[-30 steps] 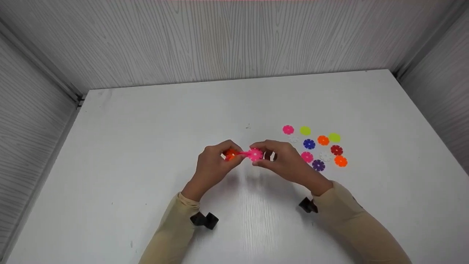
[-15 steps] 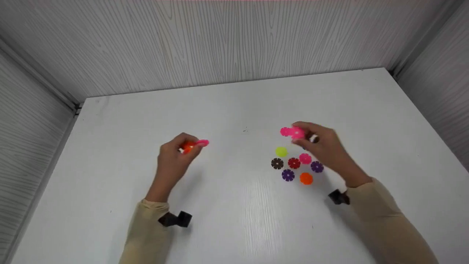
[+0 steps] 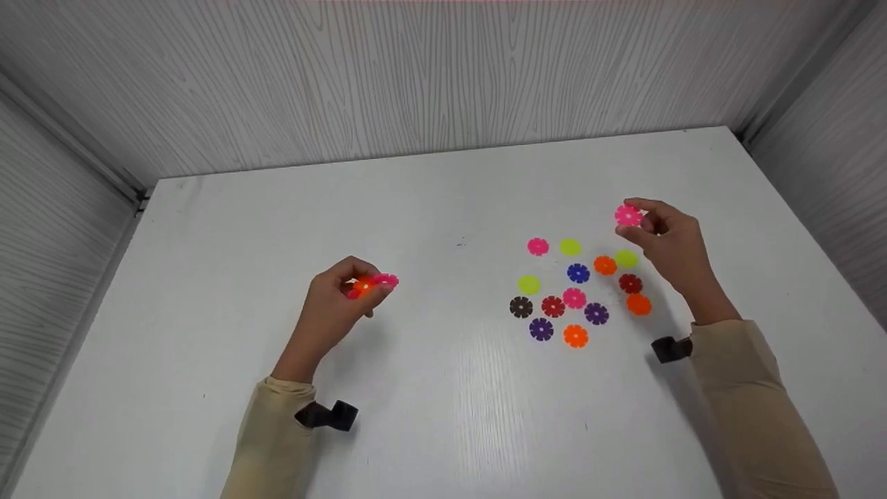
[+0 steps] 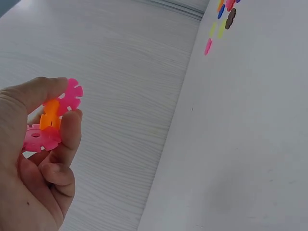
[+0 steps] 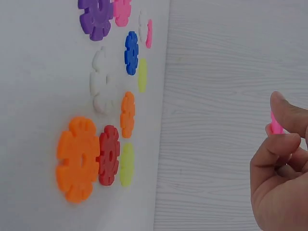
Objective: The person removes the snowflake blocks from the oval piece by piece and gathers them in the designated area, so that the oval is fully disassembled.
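Between thumb and fingers my left hand (image 3: 339, 294) holds a small chain of notched plastic discs above the table. In the left wrist view an orange disc (image 4: 49, 115) joins one pink disc (image 4: 72, 96) to another pink disc (image 4: 41, 138); part of the chain is hidden by the fingers. Over at the right, my right hand (image 3: 672, 239) pinches a single pink disc (image 3: 628, 215) by its edge, raised beyond the loose discs. Only a sliver of that disc shows in the right wrist view, between thumb and forefinger.
Several loose notched discs lie flat on the white table (image 3: 416, 416), right of centre, among them a brown disc (image 3: 521, 307), a blue disc (image 3: 578, 273) and a white disc (image 5: 101, 82). A wood-grain panel (image 3: 416, 76) rises behind the table's far edge.
My hands have drawn apart: the left moved left with its chain, the right moved right and away with a pink disc. The two pink discs they held together are now separate.
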Demonstrator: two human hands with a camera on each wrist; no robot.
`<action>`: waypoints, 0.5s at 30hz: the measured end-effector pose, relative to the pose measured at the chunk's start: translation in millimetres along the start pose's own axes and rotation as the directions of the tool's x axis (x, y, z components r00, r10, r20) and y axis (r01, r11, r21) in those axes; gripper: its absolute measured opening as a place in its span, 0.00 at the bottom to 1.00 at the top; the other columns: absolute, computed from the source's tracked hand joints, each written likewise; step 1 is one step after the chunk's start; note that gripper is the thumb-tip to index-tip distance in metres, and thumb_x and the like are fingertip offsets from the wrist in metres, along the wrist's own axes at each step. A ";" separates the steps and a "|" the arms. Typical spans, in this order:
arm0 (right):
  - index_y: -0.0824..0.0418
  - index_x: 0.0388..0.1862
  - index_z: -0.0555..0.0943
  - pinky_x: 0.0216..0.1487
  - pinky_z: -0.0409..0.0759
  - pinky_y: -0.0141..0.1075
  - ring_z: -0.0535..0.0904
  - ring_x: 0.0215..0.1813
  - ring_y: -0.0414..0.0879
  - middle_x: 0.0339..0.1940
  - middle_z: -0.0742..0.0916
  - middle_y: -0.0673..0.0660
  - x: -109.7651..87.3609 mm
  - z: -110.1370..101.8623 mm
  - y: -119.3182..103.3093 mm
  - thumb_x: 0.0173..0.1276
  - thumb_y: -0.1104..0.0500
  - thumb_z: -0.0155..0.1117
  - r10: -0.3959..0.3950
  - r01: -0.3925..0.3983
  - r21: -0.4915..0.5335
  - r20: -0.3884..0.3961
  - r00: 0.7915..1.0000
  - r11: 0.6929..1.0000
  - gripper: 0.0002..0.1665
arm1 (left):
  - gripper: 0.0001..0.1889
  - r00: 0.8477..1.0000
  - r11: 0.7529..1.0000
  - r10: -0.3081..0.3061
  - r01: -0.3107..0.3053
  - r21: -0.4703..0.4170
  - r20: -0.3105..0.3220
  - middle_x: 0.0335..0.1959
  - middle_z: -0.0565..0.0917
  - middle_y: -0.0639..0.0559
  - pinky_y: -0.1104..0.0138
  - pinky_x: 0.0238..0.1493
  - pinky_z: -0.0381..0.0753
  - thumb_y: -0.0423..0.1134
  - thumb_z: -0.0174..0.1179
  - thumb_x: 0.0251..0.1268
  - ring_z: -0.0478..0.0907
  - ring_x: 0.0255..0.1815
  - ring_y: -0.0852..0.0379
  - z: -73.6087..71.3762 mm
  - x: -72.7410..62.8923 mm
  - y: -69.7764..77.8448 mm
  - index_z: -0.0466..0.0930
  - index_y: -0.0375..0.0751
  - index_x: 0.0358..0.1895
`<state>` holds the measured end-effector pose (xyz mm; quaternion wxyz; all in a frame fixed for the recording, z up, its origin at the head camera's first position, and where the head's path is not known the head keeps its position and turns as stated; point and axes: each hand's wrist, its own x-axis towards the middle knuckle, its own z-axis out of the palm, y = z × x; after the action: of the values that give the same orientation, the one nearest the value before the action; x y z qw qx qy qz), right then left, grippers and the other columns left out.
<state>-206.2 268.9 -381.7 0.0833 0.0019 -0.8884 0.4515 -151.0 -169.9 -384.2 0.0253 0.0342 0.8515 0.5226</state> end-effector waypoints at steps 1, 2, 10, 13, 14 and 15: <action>0.58 0.63 0.75 0.29 0.72 0.21 0.67 0.30 0.41 0.29 0.72 0.49 0.7 -0.2 0.5 0.66 0.50 0.65 0.014 -0.014 0.001 -0.001 1.000 1.000 0.28 | 0.13 1.000 1.000 0.000 0.000 0.011 0.016 0.47 0.80 0.45 0.67 0.38 0.82 0.39 0.64 0.61 0.79 0.34 0.51 0.5 0.2 -0.9 0.77 0.41 0.47; 0.57 0.63 0.75 0.29 0.73 0.22 0.68 0.29 0.41 0.29 0.72 0.49 1.5 -0.6 1.4 0.66 0.49 0.65 0.024 -0.024 0.003 -0.001 1.000 1.000 0.29 | 0.14 0.999 1.000 0.001 -0.002 0.021 0.033 0.48 0.80 0.45 0.68 0.39 0.82 0.38 0.65 0.60 0.79 0.37 0.51 1.0 0.1 -1.5 0.76 0.41 0.48; 0.55 0.64 0.75 0.34 0.72 0.20 0.69 0.37 0.43 0.33 0.75 0.47 10.2 -0.5 8.8 0.66 0.47 0.63 0.047 -0.048 -0.044 -0.020 0.999 0.998 0.29 | 0.19 0.992 0.997 0.045 -0.053 0.064 0.121 0.49 0.80 0.44 0.73 0.34 0.77 0.36 0.63 0.61 0.72 0.38 0.52 6.3 -0.3 -5.0 0.75 0.42 0.57; 0.54 0.65 0.74 0.35 0.72 0.19 0.69 0.38 0.45 0.35 0.76 0.49 12.6 0.3 12.5 0.67 0.47 0.62 0.064 -0.064 -0.058 -0.007 0.998 0.996 0.29 | 0.19 0.991 0.995 0.048 -0.059 0.086 0.129 0.47 0.81 0.45 0.73 0.31 0.74 0.37 0.64 0.62 0.72 0.35 0.53 9.0 0.2 -3.4 0.77 0.43 0.56; 0.54 0.66 0.74 0.36 0.72 0.19 0.69 0.38 0.45 0.36 0.76 0.50 13.5 0.7 13.8 0.68 0.47 0.62 0.068 -0.068 -0.064 -0.003 0.998 0.996 0.29 | 0.19 0.990 0.994 0.045 -0.057 0.092 0.131 0.45 0.81 0.46 0.73 0.30 0.73 0.37 0.64 0.62 0.71 0.35 0.53 10.0 0.4 -2.9 0.77 0.44 0.56; 0.53 0.66 0.73 0.36 0.72 0.20 0.69 0.39 0.45 0.37 0.76 0.51 14.3 1.0 15.2 0.68 0.46 0.62 0.070 -0.070 -0.069 0.000 0.998 0.995 0.29 | 0.19 0.990 0.993 0.045 -0.058 0.101 0.132 0.44 0.81 0.46 0.72 0.29 0.72 0.38 0.64 0.62 0.71 0.34 0.54 10.9 0.5 -2.3 0.78 0.45 0.56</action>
<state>-221.6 278.1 -392.3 0.0661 -0.0316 -0.9030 0.4234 -150.7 -161.2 -391.2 0.0653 0.0914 0.8731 0.4744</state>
